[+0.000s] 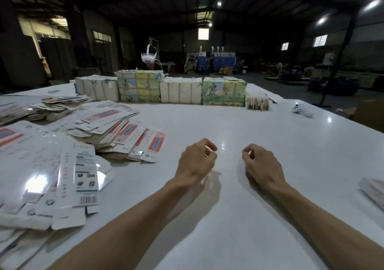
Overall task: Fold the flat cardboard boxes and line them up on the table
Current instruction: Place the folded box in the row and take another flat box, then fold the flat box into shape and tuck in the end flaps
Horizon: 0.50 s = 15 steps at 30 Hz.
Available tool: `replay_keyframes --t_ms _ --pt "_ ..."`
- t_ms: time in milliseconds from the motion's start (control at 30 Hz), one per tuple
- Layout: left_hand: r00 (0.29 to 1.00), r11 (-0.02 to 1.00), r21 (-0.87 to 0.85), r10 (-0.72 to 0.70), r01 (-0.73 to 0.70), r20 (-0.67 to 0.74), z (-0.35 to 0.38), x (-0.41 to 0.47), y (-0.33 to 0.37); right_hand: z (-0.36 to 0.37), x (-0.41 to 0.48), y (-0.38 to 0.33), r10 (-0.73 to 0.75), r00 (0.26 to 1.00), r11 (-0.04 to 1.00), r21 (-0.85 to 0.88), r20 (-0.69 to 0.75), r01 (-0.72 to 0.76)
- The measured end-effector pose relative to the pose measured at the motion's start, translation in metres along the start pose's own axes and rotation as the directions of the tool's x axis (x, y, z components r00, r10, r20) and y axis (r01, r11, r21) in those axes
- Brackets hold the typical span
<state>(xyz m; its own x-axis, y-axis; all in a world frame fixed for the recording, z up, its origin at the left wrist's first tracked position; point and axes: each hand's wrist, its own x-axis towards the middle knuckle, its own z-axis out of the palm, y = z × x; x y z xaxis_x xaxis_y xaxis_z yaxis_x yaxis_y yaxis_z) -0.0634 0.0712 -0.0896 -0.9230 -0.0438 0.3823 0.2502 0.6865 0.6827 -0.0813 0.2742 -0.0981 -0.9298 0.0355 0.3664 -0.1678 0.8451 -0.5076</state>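
White, glossy tabletop [249,128] is seen from above, with ceiling lamps mirrored on it. Two bare forearms are stretched over its middle. The left hand [196,159] and the right hand [262,165] are held near each other but apart, the fingers loosely curled inward, and nothing is pinched or gripped in either. The flat cardboard boxes [116,130] are heaped in a fanned, overlapping pile at the left of the table, apart from both hands, and a second spread of blanks [68,184] is slumped closer to the viewer. No folded box is seen in front of the hands, so a blank is judged not yet picked. Wrapped bundles [180,90] are ranged along the far edge, and a white controller [302,110] is left at the far right. Several risks are judged likely. Because the blanks are overlapped, neighbours may be dragged along when one is pulled, or pushed off the left edge. Card and table both look slick, so a folded box may be skidded out of line by a light knock. Score lines may be hidden by the glare, and thin flaps may be creased wrongly if forced.
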Motion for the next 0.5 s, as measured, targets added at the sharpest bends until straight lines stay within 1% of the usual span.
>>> replay_keyframes --t_ms 100,167,200,267,333,400,433,500 --pt "0.99 0.969 0.212 -0.106 0.124 -0.097 -0.032 0.038 -0.018 0.005 0.005 0.011 -0.016 1.0 0.999 0.042 0.004 0.015" --pt "0.975 0.902 0.379 -0.155 0.206 -0.161 -0.055 0.061 -0.033 0.008 0.008 0.014 -0.024 1.0 0.997 0.076 0.009 0.023" --pt "0.964 0.854 0.457 -0.171 0.247 -0.202 -0.067 0.07 -0.042 0.009 0.01 0.015 -0.027 1.0 0.996 0.091 0.015 0.025" --pt "0.942 0.723 0.608 -0.202 0.328 -0.268 -0.093 0.086 -0.06 0.011 0.015 0.018 -0.032 0.999 0.993 0.116 0.032 0.028" --pt "0.925 0.568 0.731 -0.272 0.377 -0.266 -0.116 0.093 -0.082 0.013 0.018 0.022 -0.037 0.998 0.99 0.136 0.049 0.03" --pt "0.919 0.446 0.827 -0.343 0.343 -0.196 -0.129 0.092 -0.102 0.015 0.021 0.024 -0.035 0.998 0.987 0.16 0.056 0.026" --pt "0.925 0.421 0.856 -0.349 0.3 -0.153 -0.131 0.09 -0.111 0.015 0.022 0.025 -0.034 0.998 0.985 0.168 0.055 0.025" --pt "0.952 0.44 0.869 -0.289 0.227 -0.103 -0.127 0.085 -0.121 0.016 0.025 0.025 -0.036 0.998 0.985 0.173 0.051 0.026"
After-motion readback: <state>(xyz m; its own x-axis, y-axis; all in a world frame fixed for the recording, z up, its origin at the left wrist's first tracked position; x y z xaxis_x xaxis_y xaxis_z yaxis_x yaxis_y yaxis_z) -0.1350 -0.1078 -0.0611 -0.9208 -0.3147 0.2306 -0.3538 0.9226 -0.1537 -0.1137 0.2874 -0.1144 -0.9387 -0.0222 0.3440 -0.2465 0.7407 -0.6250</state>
